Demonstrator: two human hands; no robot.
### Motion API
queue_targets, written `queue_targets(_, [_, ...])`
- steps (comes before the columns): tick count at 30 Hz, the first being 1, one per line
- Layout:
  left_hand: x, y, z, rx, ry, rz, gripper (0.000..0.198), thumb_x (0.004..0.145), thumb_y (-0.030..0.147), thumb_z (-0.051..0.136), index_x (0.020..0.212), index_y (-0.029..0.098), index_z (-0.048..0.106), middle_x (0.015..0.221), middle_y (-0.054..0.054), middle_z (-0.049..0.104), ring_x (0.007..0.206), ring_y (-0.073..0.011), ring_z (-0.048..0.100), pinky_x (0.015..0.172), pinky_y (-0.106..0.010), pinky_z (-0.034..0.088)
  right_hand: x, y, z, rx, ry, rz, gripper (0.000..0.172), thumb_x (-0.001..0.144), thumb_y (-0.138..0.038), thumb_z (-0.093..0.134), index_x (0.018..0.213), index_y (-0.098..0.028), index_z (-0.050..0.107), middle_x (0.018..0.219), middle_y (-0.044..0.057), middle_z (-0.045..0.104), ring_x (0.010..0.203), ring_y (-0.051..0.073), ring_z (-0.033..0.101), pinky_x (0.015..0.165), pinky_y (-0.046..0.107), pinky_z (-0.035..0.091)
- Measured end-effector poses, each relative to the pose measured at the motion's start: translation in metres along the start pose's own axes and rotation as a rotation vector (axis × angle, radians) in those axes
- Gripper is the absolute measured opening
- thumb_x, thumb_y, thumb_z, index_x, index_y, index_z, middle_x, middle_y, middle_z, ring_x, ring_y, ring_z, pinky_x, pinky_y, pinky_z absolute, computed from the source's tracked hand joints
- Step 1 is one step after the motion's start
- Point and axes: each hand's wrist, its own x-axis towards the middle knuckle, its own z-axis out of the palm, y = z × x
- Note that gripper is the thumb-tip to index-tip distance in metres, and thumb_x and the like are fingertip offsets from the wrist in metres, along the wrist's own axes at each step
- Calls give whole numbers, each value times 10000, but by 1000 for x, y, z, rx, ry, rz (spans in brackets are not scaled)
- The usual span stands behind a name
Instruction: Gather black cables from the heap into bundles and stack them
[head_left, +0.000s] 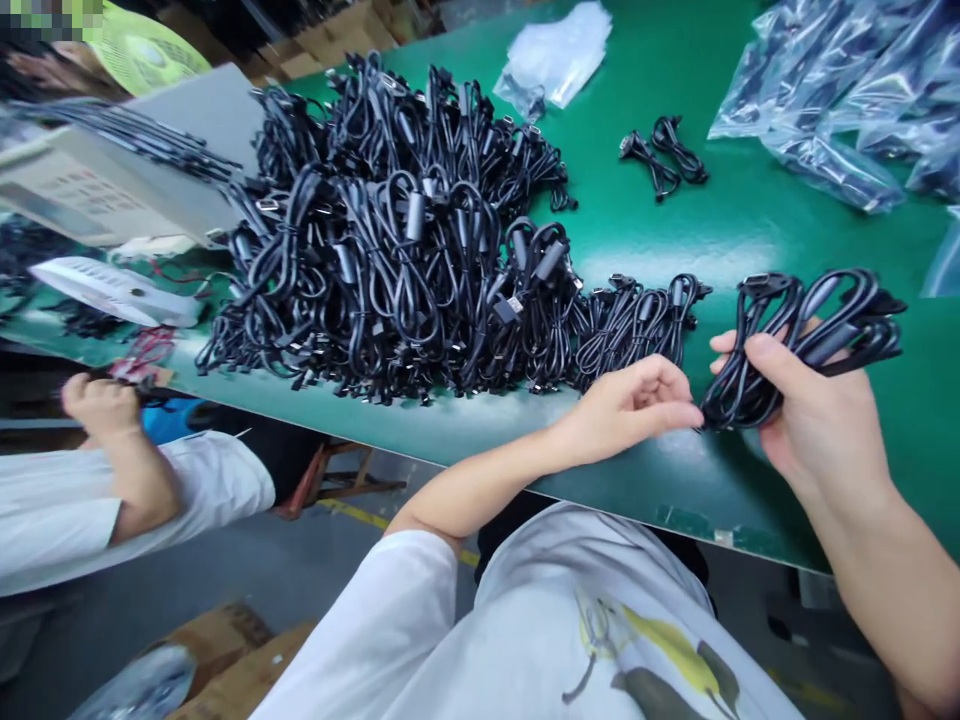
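Observation:
My right hand is shut on a looped bundle of black USB cables, held just above the green table mat. My left hand hovers over the mat's front edge, fingers extended and holding nothing, its fingertips almost at the bundle's lower end. To the left of my hands lies a large heap of coiled black cables. A smaller row of coiled cables adjoins the heap, just above my left hand. Two more coiled cables lie apart, farther back on the mat.
Blue plastic bags of cables lie at the back right, with a clear plastic bag at the back. A white device stands at the left. A co-worker's arm in a white sleeve reaches the table's left side. Cardboard boxes sit on the floor.

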Motion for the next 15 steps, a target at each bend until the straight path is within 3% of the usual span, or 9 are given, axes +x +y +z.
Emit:
queue_targets(2, [-1,-2,3,33,-88,-47,461,702,492,788,897,170,522,751,34,553,670,-70,485,661,-234,403,1,0,-2,-13,27,-86,140,742,-228,778,820,-178,673,835,17,738,677,132,673,659,258,589])
queue_targets(6, [0,-4,8,24,-94,-68,468,690,503,790,855,171,504,729,46,507,650,-68,464,637,-239,378,0,-1,-4,-2,13,-101,131,754,-219,774,810,-173,664,844,22,740,680,130,673,673,258,592])
queue_targets(11, [0,-5,7,4,-79,-28,420,729,464,776,895,169,528,753,40,513,643,-66,503,637,-239,401,0,-4,-3,56,8,18,168,718,-250,808,822,-191,690,823,3,741,644,116,670,574,204,591])
queue_targets(15, [-1,-8,3,21,-123,31,325,814,405,717,946,168,538,804,1,594,714,-98,600,698,-256,454,5,-5,-9,94,28,212,324,597,-342,890,834,-200,722,800,-1,736,587,114,656,483,191,579])
